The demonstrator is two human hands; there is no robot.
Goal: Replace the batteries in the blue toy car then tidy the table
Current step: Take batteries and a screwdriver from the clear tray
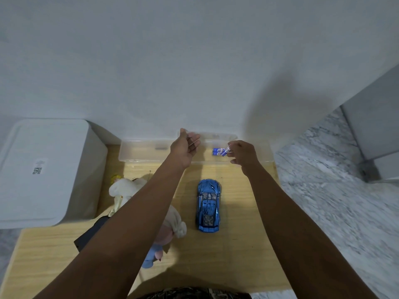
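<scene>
The blue toy car point(208, 205) stands on its wheels in the middle of the wooden table point(237, 244), nose toward the wall. A long clear plastic box point(142, 151) lies along the table's far edge. My left hand point(186, 147) holds up its transparent lid point(207, 134) by the edge. My right hand point(241, 153) pinches a small blue-and-white battery point(226, 151) over the box. Two more such batteries point(216, 151) lie inside the box just left of my fingers.
A white lidded bin point(43, 169) stands at the left. Soft toys point(127, 188) and a pink and blue doll point(166, 236) lie under my left forearm, beside a black object point(90, 234). A marble floor point(334, 201) lies to the right.
</scene>
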